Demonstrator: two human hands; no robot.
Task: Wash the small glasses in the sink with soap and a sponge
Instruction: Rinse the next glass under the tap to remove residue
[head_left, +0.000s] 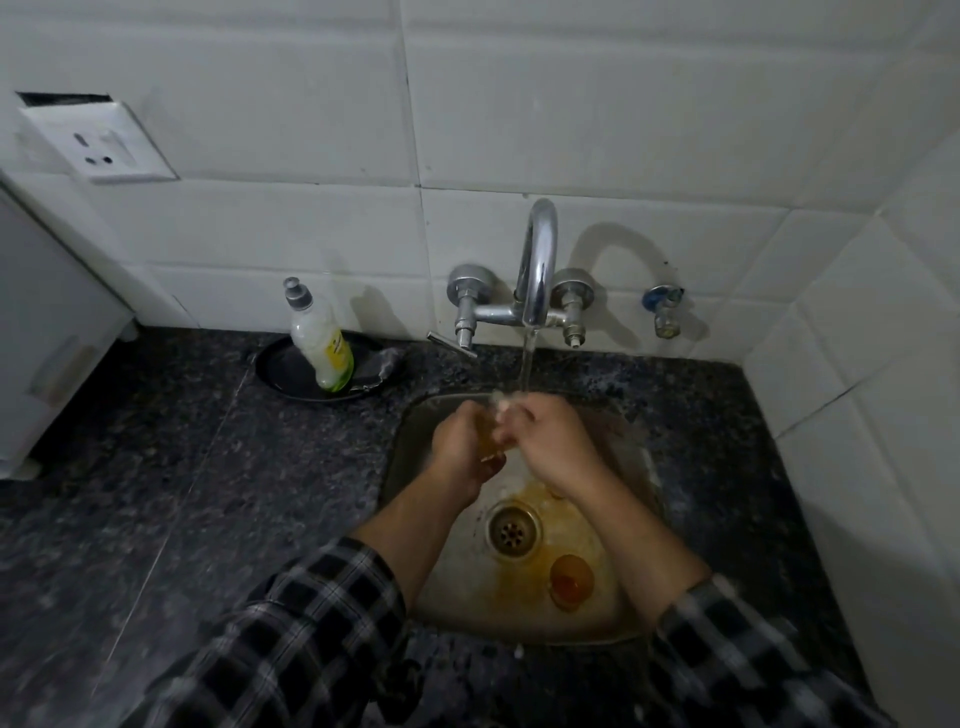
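Both hands are over the steel sink (410, 441), under the running water from the tap (539, 270). My left hand (460, 449) grips a small glass (491, 441) with amber liquid in it. My right hand (553, 441) curls round the glass's top from the right, where the stream splashes. A second small glass (571, 579) with an amber bottom stands on the sink floor near the front right. The soap bottle (322, 340) stands in a black dish (283, 371) on the counter at the back left, beside a dark scrubber (384, 364).
The drain (513, 530) sits mid-sink amid amber stains. Dark speckled counter (156, 467) surrounds the sink. A second valve (665, 312) and a wall socket (101, 143) are on the tiled wall. A white appliance (47, 322) stands at the far left.
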